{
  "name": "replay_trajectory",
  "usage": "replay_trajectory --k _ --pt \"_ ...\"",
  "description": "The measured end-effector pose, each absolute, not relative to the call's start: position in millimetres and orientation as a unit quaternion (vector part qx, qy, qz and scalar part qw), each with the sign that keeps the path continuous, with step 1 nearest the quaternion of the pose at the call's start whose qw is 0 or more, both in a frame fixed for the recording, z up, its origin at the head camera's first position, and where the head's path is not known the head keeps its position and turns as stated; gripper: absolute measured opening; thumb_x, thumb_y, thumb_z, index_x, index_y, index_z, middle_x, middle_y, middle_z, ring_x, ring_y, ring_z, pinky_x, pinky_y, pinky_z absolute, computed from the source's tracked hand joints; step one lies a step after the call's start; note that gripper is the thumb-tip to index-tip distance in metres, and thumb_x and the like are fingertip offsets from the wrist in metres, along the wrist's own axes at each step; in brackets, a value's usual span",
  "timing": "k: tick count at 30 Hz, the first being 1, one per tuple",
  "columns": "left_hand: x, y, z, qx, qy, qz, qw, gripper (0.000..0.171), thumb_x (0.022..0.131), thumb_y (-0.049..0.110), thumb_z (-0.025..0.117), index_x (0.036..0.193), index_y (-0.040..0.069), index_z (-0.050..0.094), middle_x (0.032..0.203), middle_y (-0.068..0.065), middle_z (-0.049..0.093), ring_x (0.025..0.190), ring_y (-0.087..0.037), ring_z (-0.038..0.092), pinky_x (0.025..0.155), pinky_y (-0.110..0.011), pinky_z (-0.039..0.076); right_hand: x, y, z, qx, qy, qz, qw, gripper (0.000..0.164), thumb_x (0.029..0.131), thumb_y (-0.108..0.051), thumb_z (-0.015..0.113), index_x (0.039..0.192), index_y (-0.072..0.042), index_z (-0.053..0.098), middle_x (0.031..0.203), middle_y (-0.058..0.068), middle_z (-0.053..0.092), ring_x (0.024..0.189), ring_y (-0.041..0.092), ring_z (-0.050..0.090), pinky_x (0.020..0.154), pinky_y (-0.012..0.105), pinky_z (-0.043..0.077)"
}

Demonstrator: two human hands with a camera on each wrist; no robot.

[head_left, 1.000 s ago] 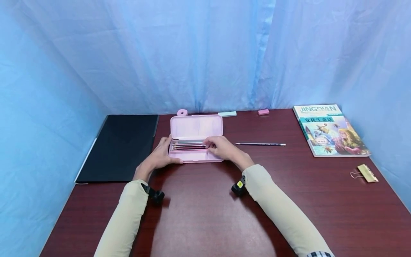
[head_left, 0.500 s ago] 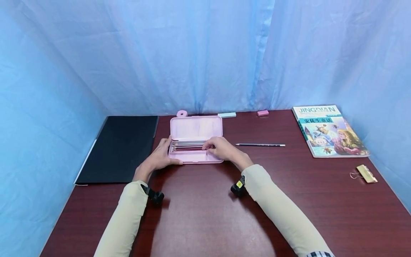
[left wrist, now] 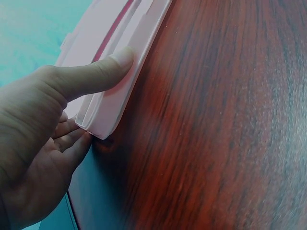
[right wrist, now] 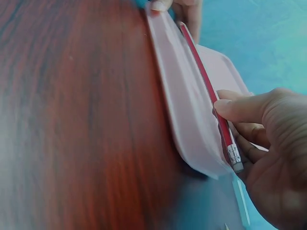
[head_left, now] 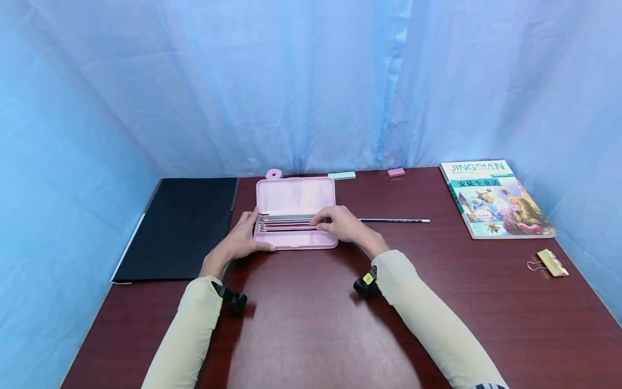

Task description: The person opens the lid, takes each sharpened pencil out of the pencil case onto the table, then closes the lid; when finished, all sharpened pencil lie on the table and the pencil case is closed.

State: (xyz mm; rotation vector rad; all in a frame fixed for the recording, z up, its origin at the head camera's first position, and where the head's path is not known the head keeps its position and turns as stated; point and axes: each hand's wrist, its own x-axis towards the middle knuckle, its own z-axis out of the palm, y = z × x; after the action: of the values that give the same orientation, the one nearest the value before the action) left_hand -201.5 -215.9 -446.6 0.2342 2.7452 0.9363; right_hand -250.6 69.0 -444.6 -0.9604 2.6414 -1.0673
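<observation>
A pink pencil case [head_left: 295,195] stands open on the table, its lid tipped back. Several pencils [head_left: 284,221] lie side by side in its long rear compartment, points to the left. My left hand [head_left: 239,237] grips the left end, thumb [left wrist: 96,79] over the front rim and fingers behind the corner. At the right end my right hand [head_left: 340,224] pinches a red pencil [right wrist: 203,72] between thumb and fingers near its eraser end, close over the compartment. The front compartment [head_left: 286,239] shows bare pink.
A dark pencil [head_left: 398,220] lies right of the case, its tip behind my right hand. Behind are a pink tape roll [head_left: 274,173], a pale green block [head_left: 342,175] and a pink eraser [head_left: 396,172]. A black folder [head_left: 177,229], a book [head_left: 498,200] and a binder clip [head_left: 552,262] flank them.
My right hand has shifted slightly to the right and now overlaps the loose pencil's tip. The left hand keeps its grip on the case. The head view has tilted slightly.
</observation>
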Motion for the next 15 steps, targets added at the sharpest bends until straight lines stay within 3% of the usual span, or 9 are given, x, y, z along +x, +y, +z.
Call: replay_trajectory --k 15 --pt "-201.3 -215.8 -447.4 0.084 0.938 0.318 0.114 0.117 0.067 0.047 0.077 0.149 0.010 0.002 0.138 -0.012 0.026 0.122 -0.025 0.031 0.104 -0.045 0.028 -244.5 190.0 -436.1 -0.245 0.904 -0.348 0.037 0.013 0.087 -0.016 0.064 0.098 -0.015 0.072 0.093 -0.002 0.067 0.089 0.016 0.057 0.082 0.037 0.043"
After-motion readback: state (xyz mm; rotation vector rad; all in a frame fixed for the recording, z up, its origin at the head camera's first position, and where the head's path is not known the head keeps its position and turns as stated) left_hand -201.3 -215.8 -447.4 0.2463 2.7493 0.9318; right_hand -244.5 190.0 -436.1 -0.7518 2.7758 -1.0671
